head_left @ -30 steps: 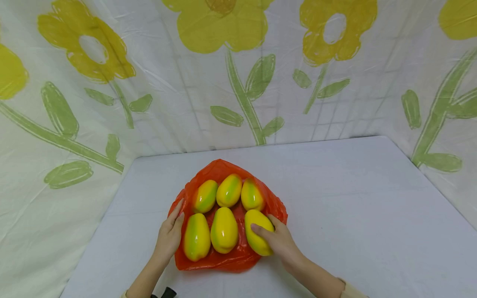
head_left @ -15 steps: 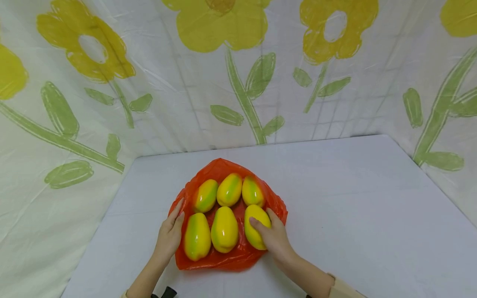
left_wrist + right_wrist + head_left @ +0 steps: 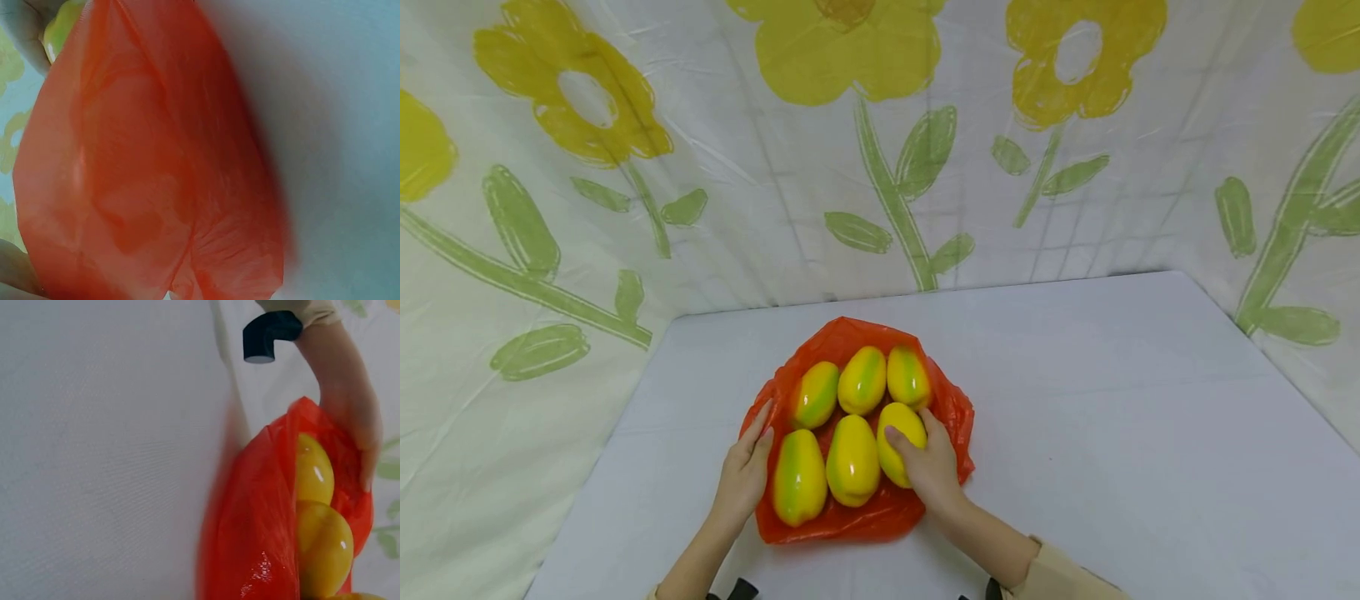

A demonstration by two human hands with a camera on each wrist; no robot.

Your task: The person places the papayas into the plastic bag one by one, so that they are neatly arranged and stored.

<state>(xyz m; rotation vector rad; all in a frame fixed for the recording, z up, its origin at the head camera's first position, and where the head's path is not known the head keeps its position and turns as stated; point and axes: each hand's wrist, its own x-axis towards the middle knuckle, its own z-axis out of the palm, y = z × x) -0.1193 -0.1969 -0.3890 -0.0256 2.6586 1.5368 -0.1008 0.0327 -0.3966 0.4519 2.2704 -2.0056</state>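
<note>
A crinkled red plastic bag (image 3: 880,523) lies spread on the table, with several glossy yellow-green oval fruits on it, mango- or papaya-shaped. They form a back row and a front row. My right hand (image 3: 936,467) grips the front row's rightmost fruit (image 3: 897,446), thumb on top and fingers round its far right side. On the other side, my left hand (image 3: 741,475) holds the bag's left edge, beside the front-left fruit (image 3: 799,479). The left wrist view is mostly filled by the bag's outer side (image 3: 144,156). Through its opening, two fruits (image 3: 322,550) show in the right wrist view.
The white-covered table (image 3: 1112,417) stretches to the right of the bag. Behind it hangs a pale curtain (image 3: 737,208) printed with yellow flowers and green leaves. Dark wrist-worn gear (image 3: 742,589) shows at the bottom edge by the left forearm.
My right hand has moved left and away from me with the gripped fruit, bringing it beside the middle front fruit. The bag's right edge has drawn in slightly; my left hand stays nearly still.
</note>
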